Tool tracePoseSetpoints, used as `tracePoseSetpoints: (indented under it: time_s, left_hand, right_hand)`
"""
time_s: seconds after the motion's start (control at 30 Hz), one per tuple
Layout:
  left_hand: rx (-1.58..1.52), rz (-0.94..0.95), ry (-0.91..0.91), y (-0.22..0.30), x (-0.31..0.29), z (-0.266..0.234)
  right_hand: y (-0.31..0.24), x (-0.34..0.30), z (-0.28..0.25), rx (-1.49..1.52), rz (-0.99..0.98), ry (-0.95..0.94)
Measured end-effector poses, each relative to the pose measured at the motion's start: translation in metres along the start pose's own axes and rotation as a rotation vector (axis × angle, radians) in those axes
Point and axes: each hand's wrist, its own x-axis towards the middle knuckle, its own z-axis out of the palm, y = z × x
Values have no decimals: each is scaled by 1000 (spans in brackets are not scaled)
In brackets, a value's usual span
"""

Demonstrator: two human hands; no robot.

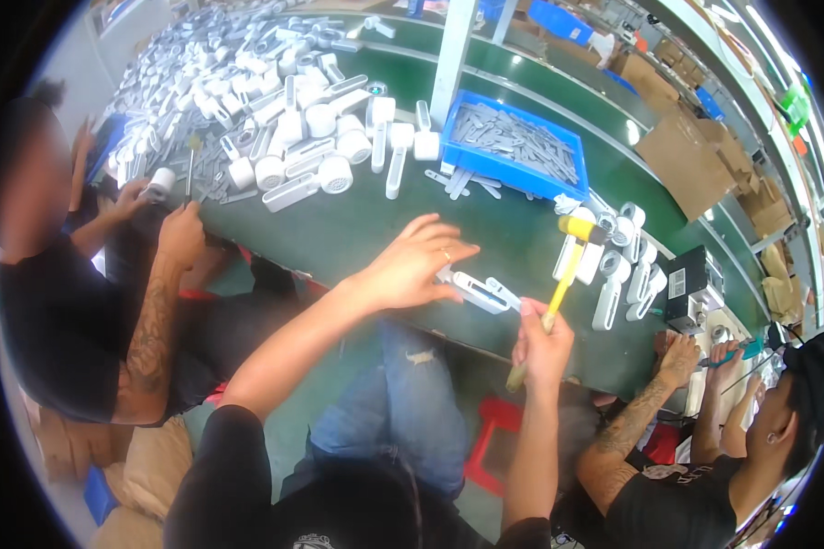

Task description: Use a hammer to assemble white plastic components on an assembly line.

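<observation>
My left hand (421, 265) curves over one end of a white handheld shower head (478, 293), thumb on the near side and fingers on the far side. Its slotted handle points toward my right hand, and its round end is mostly hidden. My right hand (542, 346) is closed round the handle of a yellow-headed mallet (580, 229), which stands head up. Between that hand's thumb and fingertips is the end of a slim grey strip (504, 293), which reaches over the slotted handle.
A blue bin (513, 183) of grey strips stands on the green table (357, 229). White shower heads (302, 156) pile up at the far left; several more (618, 265) lie at right beside a black machine (693, 288). Co-workers sit at both sides, the left one holding a mallet (191, 165).
</observation>
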Motion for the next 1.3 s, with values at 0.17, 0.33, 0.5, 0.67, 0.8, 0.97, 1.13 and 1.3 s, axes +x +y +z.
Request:
tracePoseSetpoints:
  time_s: [0.17, 0.33, 0.5, 0.67, 0.8, 0.97, 1.13, 1.3]
  left_hand:
    - [-198, -135, -34, -2, -13, 23]
    - [-272, -126, 116, 2, -10, 32]
    - [-94, 69, 73, -8, -10, 30]
    - [-128, 51, 54, -9, -13, 31]
    - [-207, -49, 88, -6, -11, 34]
    - [-247, -160, 59, -8, -14, 37]
    - [-219, -97, 89, -8, -13, 37]
    - [-226, -118, 97, -9, -15, 38]
  right_hand:
    - [3, 16, 28, -123, 64, -114]
    - [13, 27, 22, -266, 20, -137]
    - [-8, 34, 24, -395, 128, -225]
    - [-15, 32, 24, -394, 176, -222]
    - [0, 35, 13, -300, 141, -176]
    - [-1, 31, 21, -337, 84, -129]
    - [-5, 31, 8, -216, 71, -86]
    - [-2, 29, 22, -230, 108, -152]
